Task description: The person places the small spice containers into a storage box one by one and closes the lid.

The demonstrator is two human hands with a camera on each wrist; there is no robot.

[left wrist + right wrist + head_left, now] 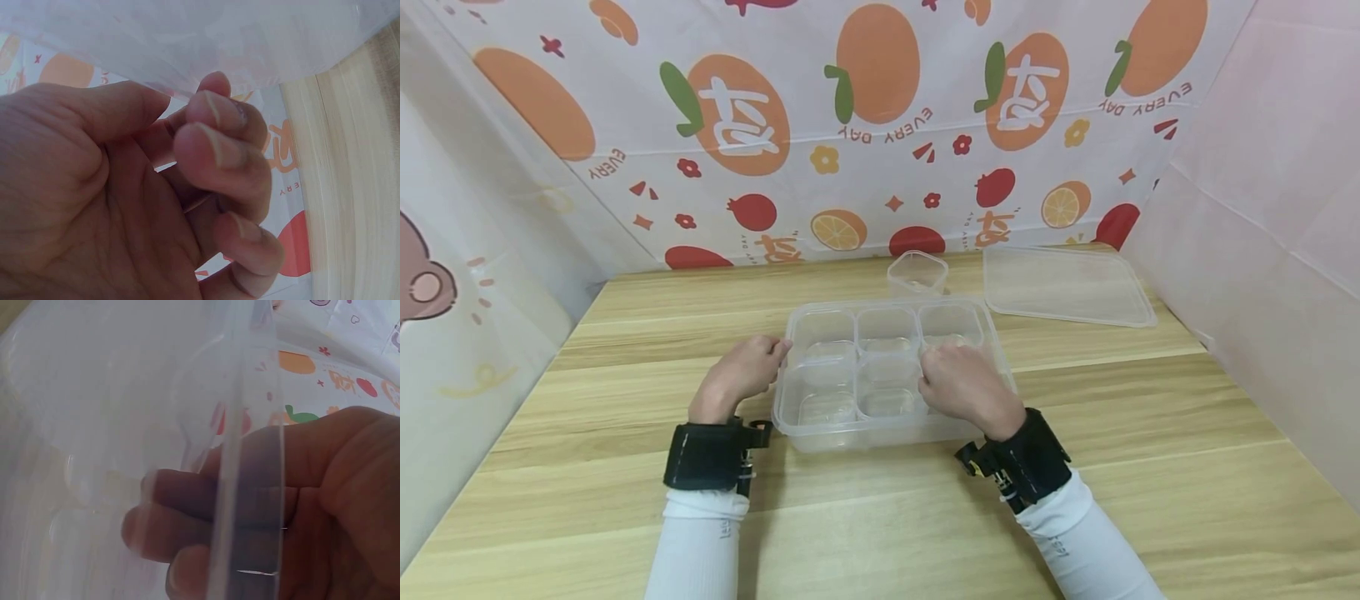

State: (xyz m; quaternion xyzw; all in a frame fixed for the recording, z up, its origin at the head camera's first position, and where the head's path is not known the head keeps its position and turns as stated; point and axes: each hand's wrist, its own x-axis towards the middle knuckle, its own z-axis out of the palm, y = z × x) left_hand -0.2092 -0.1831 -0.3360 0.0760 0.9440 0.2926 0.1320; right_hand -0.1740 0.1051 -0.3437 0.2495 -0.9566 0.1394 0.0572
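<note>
A clear plastic box (823, 429) with several compartments stands on the table. At its left rim, my left hand (745, 371) pinches the edge between thumb and curled fingers; in the left wrist view this hand (156, 169) is below the clear plastic (250, 44). My right hand (962, 385) is over the box's right part and hides the front right compartment. Through a clear wall (228, 506) in the right wrist view, the right hand (275, 506) shows with fingers curled and the thumb tip at a thin inner plastic edge (195, 447).
Behind the box stands a small clear container (917, 275). A flat clear lid (1067, 285) lies at the back right of the wooden table (865, 517). A fruit-patterned cloth (865, 192) hangs along the back, with pale cloths at both sides.
</note>
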